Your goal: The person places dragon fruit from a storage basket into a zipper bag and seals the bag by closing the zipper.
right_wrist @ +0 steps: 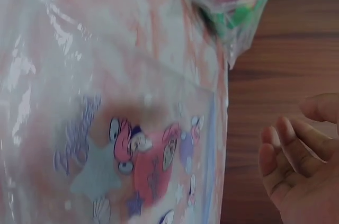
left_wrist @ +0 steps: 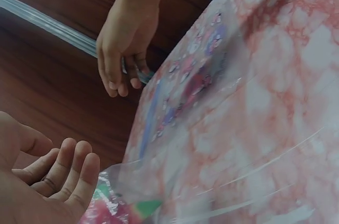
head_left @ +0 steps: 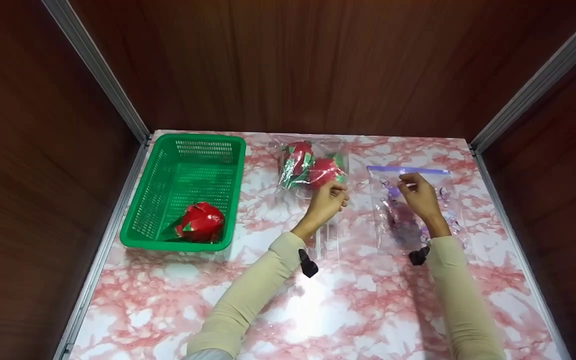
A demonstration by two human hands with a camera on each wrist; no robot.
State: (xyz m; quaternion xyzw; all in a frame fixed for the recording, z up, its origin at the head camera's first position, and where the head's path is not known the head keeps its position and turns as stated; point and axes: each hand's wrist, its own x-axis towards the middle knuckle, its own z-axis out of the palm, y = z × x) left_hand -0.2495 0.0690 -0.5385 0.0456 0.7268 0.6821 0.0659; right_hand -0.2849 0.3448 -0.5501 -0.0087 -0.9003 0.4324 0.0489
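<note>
My left hand [head_left: 324, 204] hovers at the near edge of a clear plastic bag [head_left: 288, 186] that holds two red-and-green dragon fruits [head_left: 324, 171]. In the left wrist view its fingers [left_wrist: 61, 173] are loosely bent, and nothing is between them. My right hand [head_left: 422, 201] is over a flat, transparent zip bag [head_left: 380, 220] printed with purple and pink cartoon figures. The bag's purple zip strip [head_left: 413, 170] lies along its far edge. Seen from the right wrist, that hand [right_wrist: 307, 166] is relaxed and apart from the printed bag, holding nothing.
To the left stands a green plastic basket [head_left: 240, 190] with one red dragon fruit [head_left: 202, 222] inside, near its front end. Brown wood-grain panels [head_left: 288, 65] and metal rails [head_left: 103, 75] enclose the pink-and-white marbled table [head_left: 168, 310] at the back and sides.
</note>
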